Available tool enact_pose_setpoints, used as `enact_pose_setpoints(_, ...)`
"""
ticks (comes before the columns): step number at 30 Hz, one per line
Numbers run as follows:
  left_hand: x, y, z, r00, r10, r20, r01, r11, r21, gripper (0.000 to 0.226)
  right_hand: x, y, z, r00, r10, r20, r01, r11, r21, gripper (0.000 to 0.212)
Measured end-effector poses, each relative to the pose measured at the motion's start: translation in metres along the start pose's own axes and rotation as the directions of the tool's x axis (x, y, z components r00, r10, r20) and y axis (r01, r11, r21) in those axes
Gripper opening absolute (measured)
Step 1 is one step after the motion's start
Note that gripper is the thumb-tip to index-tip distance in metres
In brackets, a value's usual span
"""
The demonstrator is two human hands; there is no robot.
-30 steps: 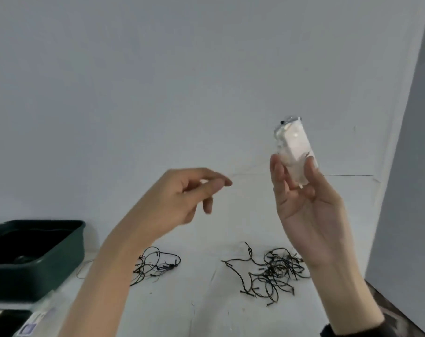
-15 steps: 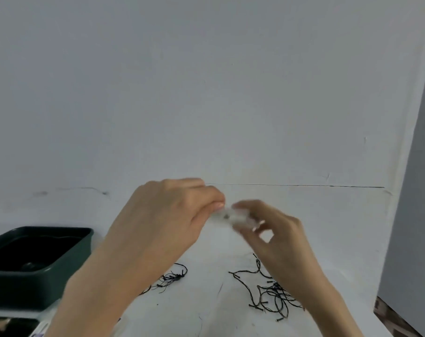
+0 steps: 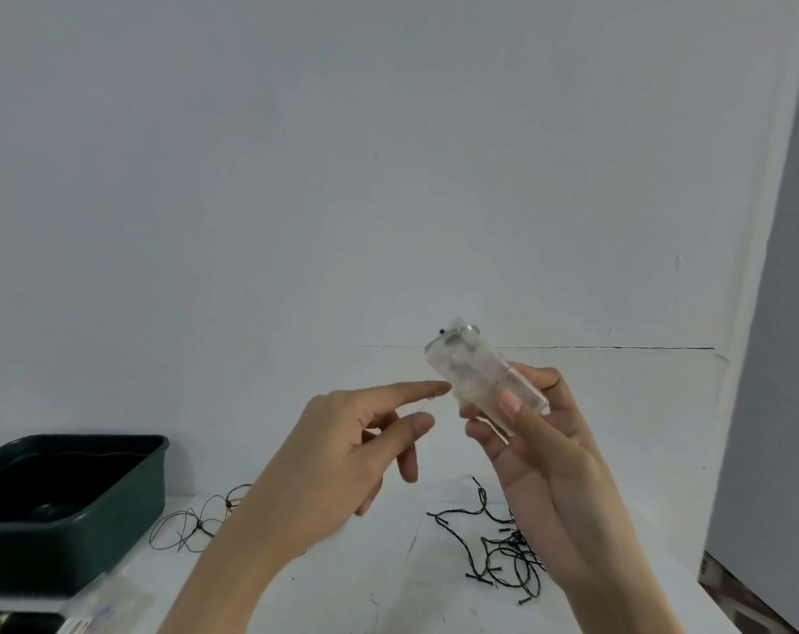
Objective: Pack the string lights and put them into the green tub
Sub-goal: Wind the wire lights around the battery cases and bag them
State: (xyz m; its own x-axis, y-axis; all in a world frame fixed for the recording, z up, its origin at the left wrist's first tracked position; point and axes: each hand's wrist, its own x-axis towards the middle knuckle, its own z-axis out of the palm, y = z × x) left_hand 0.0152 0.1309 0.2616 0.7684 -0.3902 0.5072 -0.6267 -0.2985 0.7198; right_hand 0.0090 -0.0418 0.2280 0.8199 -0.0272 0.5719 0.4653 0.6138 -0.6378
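White wall fills most of the view, with a white table (image 3: 388, 588) along the bottom. A person's right hand (image 3: 553, 455) holds a clear plastic battery case (image 3: 475, 372), part of the string lights, up above the table in front of the wall. Its fingers (image 3: 544, 379) and thumb are clamped on the lower end of the case.

The case is a long block held at a tilt. Its long axis runs from lower right, in the hand, to upper left, and its capped end with a bit of metal points up and left toward the wall.

The left hand (image 3: 342, 455) holds nothing visible. Its index finger is straight, the tip at the side of the case, touching or nearly so, and its other fingers are loosely curled and apart. Any fine wire between hand and case is too thin to make out.

A dark wire tangle (image 3: 502, 553) lies on the table under the right hand, and thinner wire loops (image 3: 191, 526) lie just beside the green tub (image 3: 91, 542) at the left, well apart from the case.

This looks like the packing step, with nothing from this set in the tub yet. The next move probably calls for a steady hold on the case while the left hand gathers loose wire around it.
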Motion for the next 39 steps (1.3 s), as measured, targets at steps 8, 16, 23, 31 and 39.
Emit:
enact_pose_setpoints(8,-0.012,0.002,-0.004,0.994,-0.103,0.040,0.105,0.993,-0.045,0.022,-0.002,-0.013,0.003,0.956,-0.146,-0.253,0.134,0.989,-0.064,0.011)
enact_pose_setpoints(16,-0.022,0.003,0.000,0.950,-0.209,0.234,0.153,0.959,0.238,0.022,0.003,0.000,0.001,0.764,-0.581,-0.280,0.378,0.755,-0.535,0.025)
enact_pose_setpoints(23,-0.022,0.012,-0.016,0.963,0.265,0.051,-0.256,0.834,0.489,0.019,0.009,0.015,-0.032,0.727,-0.588,0.355,0.419,-0.028,-0.907,0.032)
enact_pose_setpoints(31,0.007,-0.008,-0.009,0.935,0.350,0.063,-0.343,0.841,0.419,0.017,-0.013,-0.008,-0.011,0.776,0.562,0.286,-0.015,0.470,-0.883,0.024)
enact_pose_setpoints(39,-0.002,-0.058,0.020,0.989,-0.100,-0.112,0.087,0.990,-0.110,0.021,-0.040,0.008,-0.025,0.925,0.360,0.126,-0.320,0.912,-0.257,0.032)
